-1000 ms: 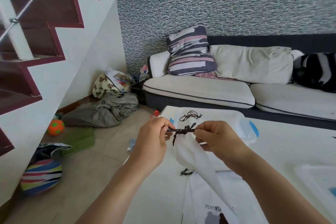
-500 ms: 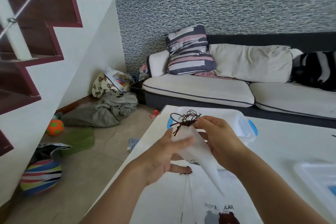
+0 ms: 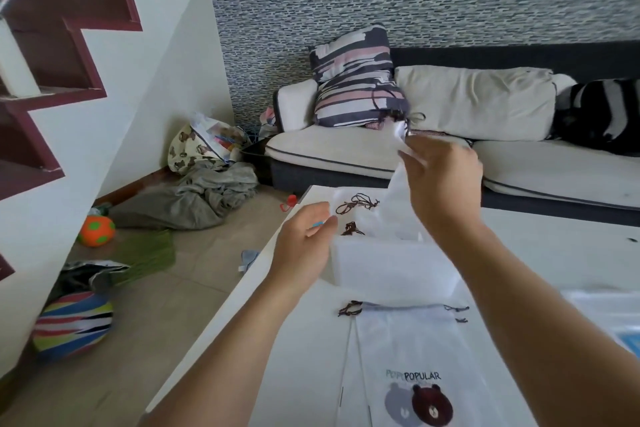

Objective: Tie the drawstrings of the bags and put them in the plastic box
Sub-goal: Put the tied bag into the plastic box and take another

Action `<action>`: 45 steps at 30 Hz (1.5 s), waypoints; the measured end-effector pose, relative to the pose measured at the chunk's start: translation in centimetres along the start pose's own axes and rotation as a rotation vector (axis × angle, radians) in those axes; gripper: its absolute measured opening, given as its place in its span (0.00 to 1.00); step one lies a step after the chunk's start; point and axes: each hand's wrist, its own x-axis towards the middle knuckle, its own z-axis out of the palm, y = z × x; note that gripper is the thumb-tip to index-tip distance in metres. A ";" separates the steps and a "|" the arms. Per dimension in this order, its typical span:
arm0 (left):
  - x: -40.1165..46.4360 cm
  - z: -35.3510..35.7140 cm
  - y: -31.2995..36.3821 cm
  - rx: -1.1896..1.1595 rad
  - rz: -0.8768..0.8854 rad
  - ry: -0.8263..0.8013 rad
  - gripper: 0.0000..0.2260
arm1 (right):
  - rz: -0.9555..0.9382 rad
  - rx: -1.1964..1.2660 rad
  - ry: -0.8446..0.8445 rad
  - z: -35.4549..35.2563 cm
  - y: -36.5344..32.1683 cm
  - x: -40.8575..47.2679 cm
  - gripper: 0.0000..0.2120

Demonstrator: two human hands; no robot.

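Your right hand (image 3: 441, 180) is raised above the far part of the white surface (image 3: 554, 253), fingers curled and pinching the gathered neck of a thin white fabric drawstring bag (image 3: 398, 180). The bag hangs from that grip, its body trailing down toward the box below; its dark brown drawstring (image 3: 384, 104) loops out above your fingers, blurred against the striped cushion (image 3: 353, 76) on the sofa (image 3: 346, 152).

Your left hand (image 3: 304, 246) sits lower and to the left, at the near left corner of the translucent white plastic box (image 3: 391, 270). Its fingers are loosely bent and a little apart. You hold nothing in it that shows; whether the fingertips touch the box rim cannot be told.

Inside the box lie white bags already placed, with two knots of dark brown cord (image 3: 356, 203) showing on top.

Nearer to you, flat on the surface, lies another white drawstring bag printed with "POPULAR" and two bear faces (image 3: 415, 357), just apart from the box's near wall. Its dark cords stick out at both top corners. A second like bag seems to lie under it, edge showing at left.

At the right edge, a clear plastic lid with a blue part (image 3: 616, 315) rests on the surface, partly cut off.

On the floor at left: a grey heap of cloth (image 3: 194, 201), an orange ball with green spots (image 3: 96, 230), a striped ball (image 3: 72, 326).
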 end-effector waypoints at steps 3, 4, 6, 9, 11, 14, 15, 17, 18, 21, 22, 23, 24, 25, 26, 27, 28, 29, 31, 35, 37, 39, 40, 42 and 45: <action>0.4 -0.4 -1.7 0.227 0.023 -0.073 0.15 | 0.042 -0.182 -0.403 3.9 2.4 1.7 0.11; 0.5 -0.4 -2.2 0.290 0.027 -0.111 0.17 | 0.048 -0.239 -0.624 5.4 3.2 1.5 0.11; 0.7 -0.4 -2.9 0.466 0.054 -0.179 0.19 | 0.130 -0.334 -1.079 7.0 4.0 0.7 0.21; 0.9 -0.3 -3.4 0.670 0.040 -0.278 0.17 | 0.541 -0.102 -1.435 8.1 5.4 -0.4 0.35; 0.5 -0.1 -3.8 0.788 -0.013 -0.391 0.17 | 0.668 0.045 -1.450 8.6 6.5 -1.0 0.40; 0.2 0.1 -4.1 0.921 -0.055 -0.515 0.20 | 0.551 -0.079 -1.281 7.4 5.7 -0.4 0.37; 0.1 0.1 -4.0 0.937 -0.067 -0.519 0.20 | 0.355 -0.255 -1.115 6.6 5.1 -0.2 0.32; 0.0 -0.1 -3.8 0.976 -0.072 -0.503 0.19 | -0.001 -0.440 -0.728 4.6 2.9 -0.6 0.25; 0.0 -0.2 -3.7 1.002 -0.068 -0.495 0.19 | -0.058 -0.358 -0.753 3.7 2.0 -1.2 0.23; -0.5 -0.2 -3.6 1.060 -0.070 -0.515 0.19 | -0.026 -0.215 -1.390 3.6 1.4 -5.9 0.17; -0.8 -0.3 -3.4 1.068 -0.081 -0.534 0.20 | -0.075 -0.332 -1.452 3.9 2.0 -8.0 0.19; -1.0 -0.4 -3.4 1.072 -0.094 -0.554 0.20 | -0.131 -0.460 -1.404 4.5 3.0 -10.0 0.20; -1.1 -0.4 -3.4 1.068 -0.102 -0.570 0.20 | -0.169 -0.534 -1.316 4.9 4.3 -11.6 0.20; -1.3 -0.6 -3.4 1.060 -0.103 -0.575 0.20 | -0.171 -0.553 -1.234 5.4 5.6 -13.0 0.18; -1.5 -0.7 -3.5 1.049 -0.098 -0.576 0.20 | -0.141 -0.540 -1.165 5.6 6.6 -14.0 0.14; -1.6 -1.0 -3.5 1.035 -0.092 -0.569 0.19 | -0.105 -0.525 -1.117 5.9 7.3 -14.5 0.10; -1.7 -1.1 -3.6 1.021 -0.092 -0.567 0.19 | -0.086 -0.507 -1.083 5.9 7.8 -14.8 0.06; -1.9 -1.2 -3.7 1.010 -0.093 -0.564 0.19 | -0.082 -0.488 -1.063 5.9 8.0 -14.8 0.03; -1.9 -1.7 -3.9 0.990 -0.081 -0.536 0.20 | -0.087 -0.435 -1.057 5.8 7.9 -14.4 0.03; -1.8 -1.7 -3.5 0.796 -0.050 -0.464 0.28 | -0.082 -0.087 -1.251 4.1 6.0 -11.0 0.08; -1.5 -1.4 -3.1 0.615 -0.085 -0.446 0.31 | -0.087 0.106 -1.256 2.9 4.4 -9.1 0.06; -0.8 -1.4 -3.0 0.479 -0.004 -0.424 0.18 | -0.021 0.278 -1.143 2.0 3.1 -7.7 0.05; -0.6 -1.4 -2.9 0.438 0.066 -0.390 0.08 | 0.022 0.349 -1.088 1.5 2.5 -7.1 0.04; -0.3 -1.6 -2.5 0.346 0.137 -0.310 0.08 | 0.070 0.415 -1.044 0.6 1.8 -5.7 0.04; -0.3 -2.0 -1.7 0.133 0.108 -0.175 0.10 | 0.043 0.199 -1.118 -1.8 2.0 -3.4 0.09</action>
